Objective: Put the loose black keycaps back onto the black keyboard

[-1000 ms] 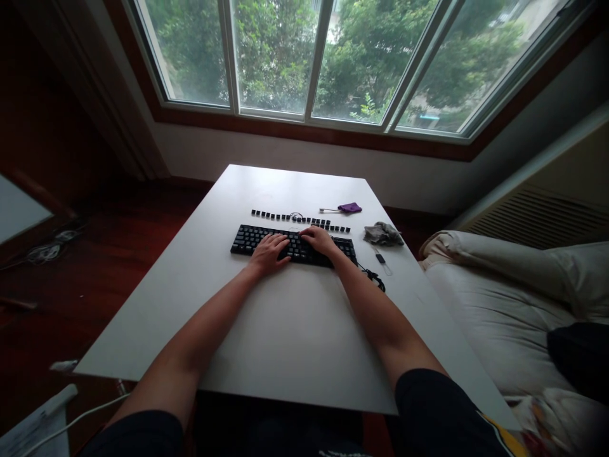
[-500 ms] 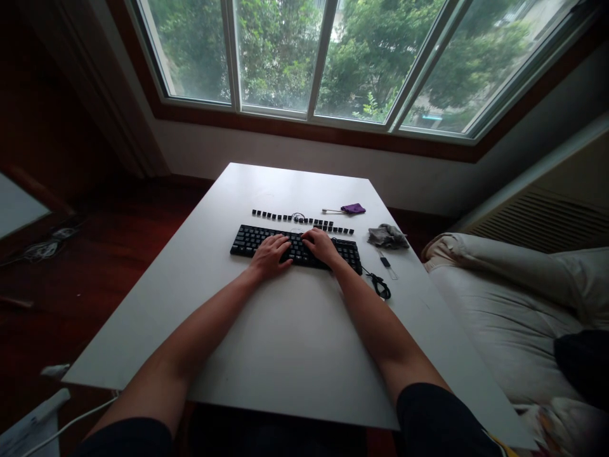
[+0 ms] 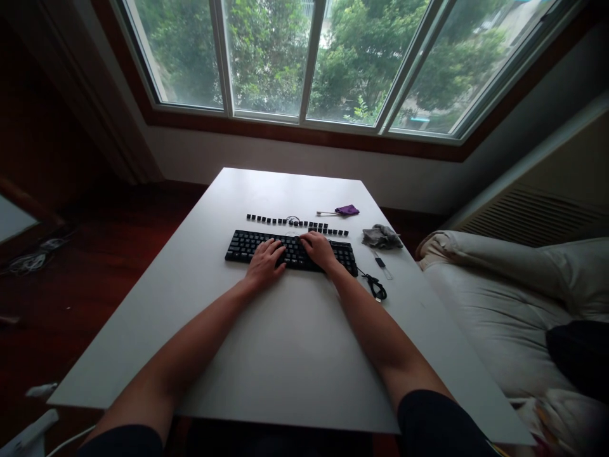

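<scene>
A black keyboard [image 3: 242,244] lies on the white table [image 3: 285,355]. My left hand [image 3: 264,261] rests on its middle-left keys, fingers stretched and a little apart. My right hand [image 3: 318,249] is on the middle-right part, fingers bent and drawn together, tips at the keyboard's upper edge; whatever is between them is hidden or too small to see. Behind the keyboard stand rows of loose black keycaps [image 3: 269,220], with a thin dark wire loop [image 3: 293,220] among them. The coiled keyboard cable [image 3: 375,289] lies by the right end.
A keycap puller [image 3: 379,261] with wire loops lies right of the keyboard, near a crumpled grey cloth [image 3: 382,237]. Farther back are a purple cloth [image 3: 347,210] and a thin stick [image 3: 326,213]. A padded sofa [image 3: 476,304] flanks the table's right edge.
The camera view has shifted slightly, so the table things appear a little lower and farther left. Both hands remain at about the same places on the keyboard.
</scene>
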Action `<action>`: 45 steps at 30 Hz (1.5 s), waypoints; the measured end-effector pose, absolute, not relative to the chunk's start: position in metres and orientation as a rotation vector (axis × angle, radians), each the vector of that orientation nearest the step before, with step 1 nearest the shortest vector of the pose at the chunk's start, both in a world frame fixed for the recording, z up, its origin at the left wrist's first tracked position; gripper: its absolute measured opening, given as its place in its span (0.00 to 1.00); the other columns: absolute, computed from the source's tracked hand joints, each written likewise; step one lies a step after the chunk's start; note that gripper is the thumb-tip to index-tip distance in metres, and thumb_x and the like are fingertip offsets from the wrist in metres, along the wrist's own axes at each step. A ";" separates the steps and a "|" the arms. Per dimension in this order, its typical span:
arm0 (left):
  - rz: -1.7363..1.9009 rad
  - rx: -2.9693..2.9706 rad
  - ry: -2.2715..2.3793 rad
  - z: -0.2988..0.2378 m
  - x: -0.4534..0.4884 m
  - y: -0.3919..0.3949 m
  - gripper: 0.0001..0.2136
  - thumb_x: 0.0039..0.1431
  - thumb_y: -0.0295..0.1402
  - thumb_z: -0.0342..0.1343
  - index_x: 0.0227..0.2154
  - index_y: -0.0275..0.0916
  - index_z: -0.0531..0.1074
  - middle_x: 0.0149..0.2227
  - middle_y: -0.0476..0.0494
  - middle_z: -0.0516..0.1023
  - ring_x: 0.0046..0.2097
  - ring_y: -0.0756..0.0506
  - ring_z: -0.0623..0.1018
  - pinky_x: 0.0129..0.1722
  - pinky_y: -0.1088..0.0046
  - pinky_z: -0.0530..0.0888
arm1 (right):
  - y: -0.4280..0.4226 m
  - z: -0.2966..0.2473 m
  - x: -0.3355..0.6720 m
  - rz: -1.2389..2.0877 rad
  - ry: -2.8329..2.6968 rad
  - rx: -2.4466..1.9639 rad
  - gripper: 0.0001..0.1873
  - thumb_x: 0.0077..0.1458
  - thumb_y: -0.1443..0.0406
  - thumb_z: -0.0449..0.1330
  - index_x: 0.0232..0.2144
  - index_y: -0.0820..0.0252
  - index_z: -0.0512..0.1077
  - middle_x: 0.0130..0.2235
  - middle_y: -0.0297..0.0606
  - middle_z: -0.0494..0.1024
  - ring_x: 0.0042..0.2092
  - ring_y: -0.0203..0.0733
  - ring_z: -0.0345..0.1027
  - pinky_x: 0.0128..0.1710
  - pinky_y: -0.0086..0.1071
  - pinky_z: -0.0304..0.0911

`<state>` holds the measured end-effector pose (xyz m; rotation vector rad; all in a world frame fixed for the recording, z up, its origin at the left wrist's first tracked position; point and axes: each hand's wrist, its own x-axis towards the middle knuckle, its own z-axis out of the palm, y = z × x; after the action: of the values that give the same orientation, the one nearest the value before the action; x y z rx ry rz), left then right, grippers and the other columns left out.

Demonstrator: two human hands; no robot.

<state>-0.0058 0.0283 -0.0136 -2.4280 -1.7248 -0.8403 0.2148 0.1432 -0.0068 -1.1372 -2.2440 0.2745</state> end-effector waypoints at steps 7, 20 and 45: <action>-0.856 -2.437 -1.728 -0.014 -0.002 0.030 0.23 0.62 0.38 0.56 0.60 0.42 0.69 0.66 0.38 0.67 0.69 0.34 0.61 0.69 0.46 0.57 | 0.121 0.012 0.213 0.185 -2.262 -1.070 0.26 0.71 0.59 0.47 0.66 0.55 0.64 0.65 0.43 0.68 0.67 0.50 0.59 0.67 0.46 0.55; -0.853 -2.348 -1.779 -0.008 0.005 0.032 0.22 0.60 0.38 0.57 0.58 0.44 0.70 0.64 0.38 0.69 0.68 0.32 0.62 0.70 0.42 0.51 | 0.105 -0.002 0.188 0.108 -2.440 -1.143 0.40 0.69 0.46 0.45 0.72 0.64 0.49 0.72 0.49 0.54 0.74 0.52 0.40 0.73 0.50 0.39; -0.913 -2.346 -1.759 -0.005 0.007 0.037 0.15 0.60 0.41 0.58 0.48 0.42 0.71 0.62 0.36 0.70 0.65 0.32 0.66 0.69 0.43 0.56 | 0.229 0.004 0.229 -0.051 -2.490 -1.392 0.13 0.55 0.67 0.66 0.44 0.57 0.79 0.48 0.49 0.78 0.54 0.56 0.64 0.55 0.47 0.60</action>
<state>0.0069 0.0375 -0.0046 -2.3457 -1.7585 -0.9125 0.2293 0.2293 0.0039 -1.3921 -2.4898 -0.0506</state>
